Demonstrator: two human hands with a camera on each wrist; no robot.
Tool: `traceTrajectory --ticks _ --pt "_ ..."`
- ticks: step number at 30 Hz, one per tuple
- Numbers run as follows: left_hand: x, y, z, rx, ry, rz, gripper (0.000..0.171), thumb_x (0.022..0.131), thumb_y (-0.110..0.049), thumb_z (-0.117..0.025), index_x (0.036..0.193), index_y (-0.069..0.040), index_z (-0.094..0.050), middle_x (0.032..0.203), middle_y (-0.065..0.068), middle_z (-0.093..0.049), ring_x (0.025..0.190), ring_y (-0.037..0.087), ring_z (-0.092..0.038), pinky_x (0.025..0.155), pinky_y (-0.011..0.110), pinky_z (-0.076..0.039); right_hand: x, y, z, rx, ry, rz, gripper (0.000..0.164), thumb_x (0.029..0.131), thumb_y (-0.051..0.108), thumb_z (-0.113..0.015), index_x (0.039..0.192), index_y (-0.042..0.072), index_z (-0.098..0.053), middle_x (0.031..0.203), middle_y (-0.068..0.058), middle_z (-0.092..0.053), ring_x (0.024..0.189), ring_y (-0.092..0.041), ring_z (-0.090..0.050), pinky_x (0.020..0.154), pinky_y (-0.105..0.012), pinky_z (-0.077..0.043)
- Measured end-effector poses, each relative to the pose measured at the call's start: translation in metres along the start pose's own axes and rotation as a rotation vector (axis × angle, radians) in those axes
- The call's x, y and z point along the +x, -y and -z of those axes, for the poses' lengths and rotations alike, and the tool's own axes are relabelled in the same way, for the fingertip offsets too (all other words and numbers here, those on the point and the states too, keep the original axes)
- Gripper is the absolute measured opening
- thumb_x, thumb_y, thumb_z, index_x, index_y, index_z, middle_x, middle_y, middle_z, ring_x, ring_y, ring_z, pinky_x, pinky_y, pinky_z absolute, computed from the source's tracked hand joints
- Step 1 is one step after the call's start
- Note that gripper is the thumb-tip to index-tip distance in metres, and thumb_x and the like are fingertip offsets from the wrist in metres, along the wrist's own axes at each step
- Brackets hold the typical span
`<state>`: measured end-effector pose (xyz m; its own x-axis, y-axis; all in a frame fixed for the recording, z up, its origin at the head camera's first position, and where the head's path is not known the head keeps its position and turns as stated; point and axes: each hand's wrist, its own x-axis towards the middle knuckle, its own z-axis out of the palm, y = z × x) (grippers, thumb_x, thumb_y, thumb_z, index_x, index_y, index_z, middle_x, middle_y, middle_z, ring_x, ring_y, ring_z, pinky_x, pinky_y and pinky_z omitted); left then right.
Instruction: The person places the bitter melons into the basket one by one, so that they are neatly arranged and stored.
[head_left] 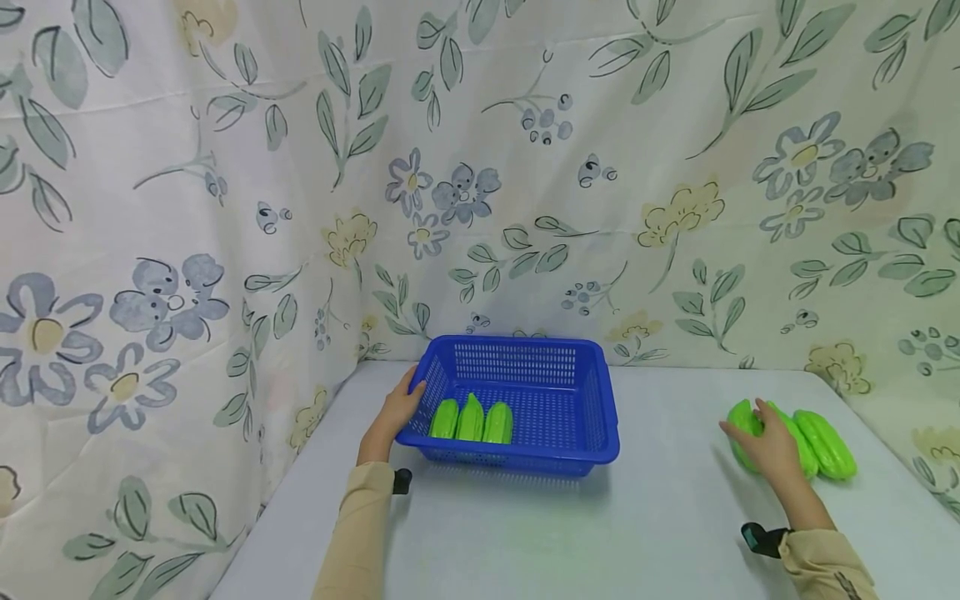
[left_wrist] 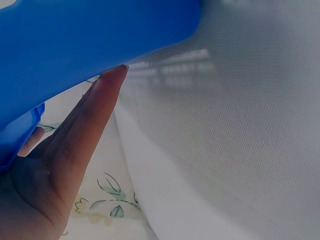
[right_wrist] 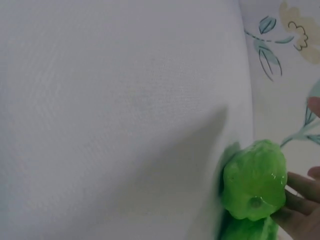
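My left hand holds the left rim of a blue plastic basket, with fingertips over the edge. In the left wrist view, one long finger runs along under the blue rim. Three glossy green gourd-like vegetables lie side by side at the basket's left end. At the right of the table, my right hand is spread over the leftmost of three similar green gourds. The right wrist view shows that gourd end-on, with fingers against its side and the thumb apart from it.
A white table carries the basket and the gourds. Behind and along both sides hangs a floral cloth, close to the table's edges. The basket stands near the back edge, the loose gourds near the right edge.
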<state>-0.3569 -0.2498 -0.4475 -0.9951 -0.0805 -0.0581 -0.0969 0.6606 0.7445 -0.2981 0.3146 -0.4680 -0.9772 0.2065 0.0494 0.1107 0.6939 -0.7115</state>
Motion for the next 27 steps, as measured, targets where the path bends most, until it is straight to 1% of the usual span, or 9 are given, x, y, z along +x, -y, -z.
traceTrajectory --ticks 2,8,14,20,27 --pt "0.0000 0.0002 -0.0004 0.000 0.001 0.000 0.059 0.106 -0.036 -0.035 0.158 -0.015 -0.015 0.159 0.024 -0.026 0.144 0.050 -0.026 0.114 0.066 -0.026 0.0006 -0.0022 -0.0002 0.007 0.004 -0.004 0.087 0.099 0.034 -0.054 0.150 -0.014 -0.002 0.146 -0.045 -0.020 0.140 -0.059 -0.012 0.113 -0.068 -0.018" --pt "-0.0002 -0.0002 -0.0001 0.004 0.000 0.000 0.059 0.106 -0.035 -0.035 0.158 -0.015 -0.015 0.158 0.024 -0.026 0.143 0.051 -0.026 0.113 0.066 -0.026 0.0019 -0.0076 -0.0011 0.014 -0.002 0.021 0.087 0.099 0.035 -0.054 0.149 -0.015 -0.003 0.145 -0.046 -0.021 0.139 -0.061 -0.013 0.111 -0.069 -0.019" --pt "-0.0003 0.0003 0.0001 0.004 0.001 -0.002 0.060 0.106 -0.035 -0.035 0.158 -0.014 -0.015 0.158 0.025 -0.025 0.143 0.051 -0.026 0.113 0.066 -0.026 0.0035 -0.0093 -0.0019 0.011 0.005 0.010 0.087 0.098 0.035 -0.054 0.149 -0.015 -0.003 0.146 -0.046 -0.021 0.138 -0.061 -0.013 0.111 -0.070 -0.018" --pt "0.0003 0.0001 0.0002 0.004 0.006 0.002 0.060 0.106 -0.036 -0.034 0.158 -0.015 -0.014 0.159 0.025 -0.025 0.143 0.051 -0.026 0.113 0.066 -0.026 0.0031 -0.0075 -0.0013 0.027 0.002 0.020 0.085 0.099 0.031 -0.054 0.149 -0.016 -0.003 0.146 -0.045 -0.021 0.139 -0.060 -0.013 0.112 -0.069 -0.018" --pt "-0.0027 -0.0022 0.0013 -0.009 0.012 0.006 0.060 0.106 -0.036 -0.035 0.158 -0.015 -0.015 0.159 0.024 -0.025 0.144 0.050 -0.026 0.114 0.066 -0.025 0.0049 -0.0092 -0.0007 0.061 -0.010 0.022 0.081 0.098 0.024 -0.054 0.147 -0.018 -0.005 0.146 -0.045 -0.022 0.138 -0.061 -0.014 0.112 -0.068 -0.017"
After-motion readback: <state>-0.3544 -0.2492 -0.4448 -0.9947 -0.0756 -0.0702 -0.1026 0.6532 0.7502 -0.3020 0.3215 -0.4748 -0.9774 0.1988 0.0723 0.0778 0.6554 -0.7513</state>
